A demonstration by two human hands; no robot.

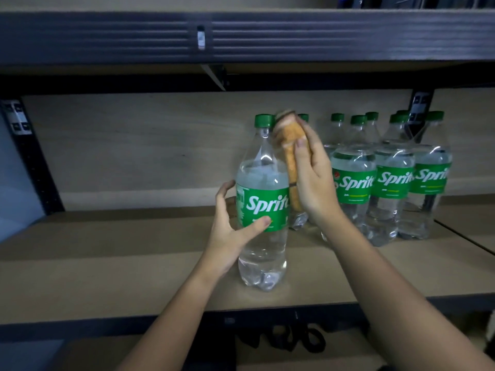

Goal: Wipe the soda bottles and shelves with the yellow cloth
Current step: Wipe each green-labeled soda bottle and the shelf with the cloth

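Centrally in the frame, one Sprite bottle [262,204] stands upright near the front edge of the wooden shelf [120,263], pulled well apart from the cluster of other Sprite bottles [385,178] grouped at the middle right against the back panel. It looks full of clear liquid, so I judge it fairly heavy and stable on its base, with a smooth plastic wall that could slip under a damp wipe; the labelled waist seems the surest place to steady it.

That is where the left hand [233,226] sits: its thumb presses across the lower edge of the green label while the fingers curl around the far side, gripping the bottle.

Just right of the bottle's shoulder, the right hand [310,178] is raised with its wrist bent upward, fingers closed around the yellow cloth [292,153], which is bunched into a soft, limp roll. The cloth lies against, or just beside, the bottle's upper right side; blur keeps me from telling which.

Both forearms rise from the bottom of the frame. Overhead, a dark metal shelf beam [107,36] spans the upper edge.
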